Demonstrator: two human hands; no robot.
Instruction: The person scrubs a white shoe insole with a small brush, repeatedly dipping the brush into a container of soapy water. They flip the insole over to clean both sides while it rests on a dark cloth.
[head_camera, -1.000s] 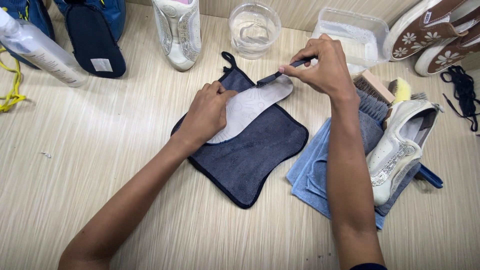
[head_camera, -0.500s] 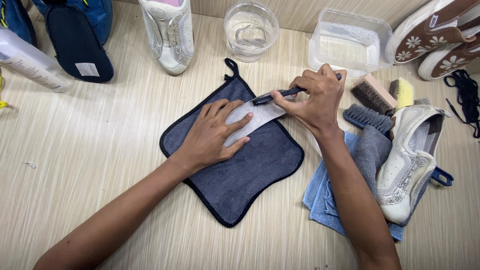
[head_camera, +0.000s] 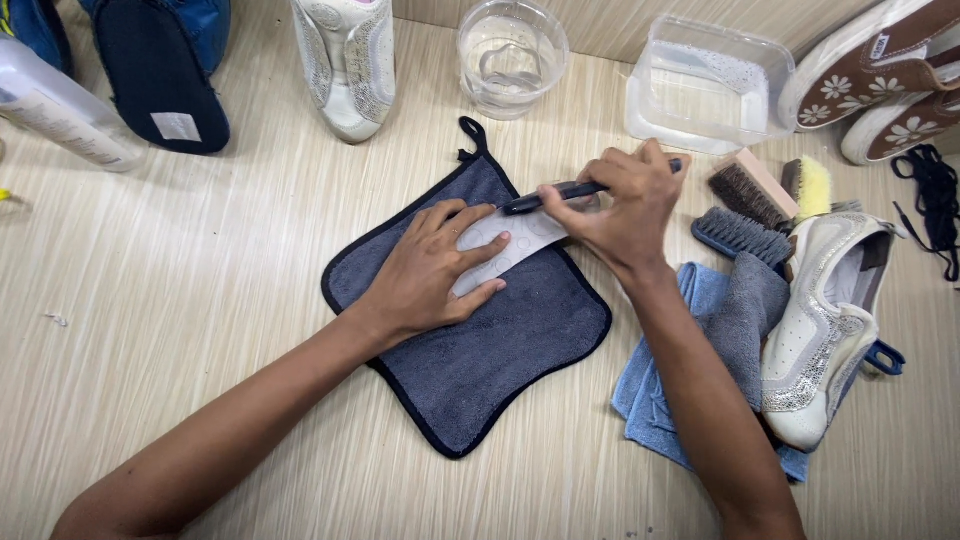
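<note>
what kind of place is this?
Probably a home or small shoe-cleaning spot on a wood-grain floor. Signs: the left hand pins an insole on a dark cloth while the right hand scrubs with a small brush; brushes, a water bowl, and sneakers lie around.

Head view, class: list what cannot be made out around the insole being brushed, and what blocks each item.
- Insole: middle and heel end covered by the left hand.
- Small dark brush: bristle head hidden under the right hand.
- Blue cloth: mostly buried under the grey cloth and white shoe.
- Brown flowered shoes: cut off by the right edge.
</note>
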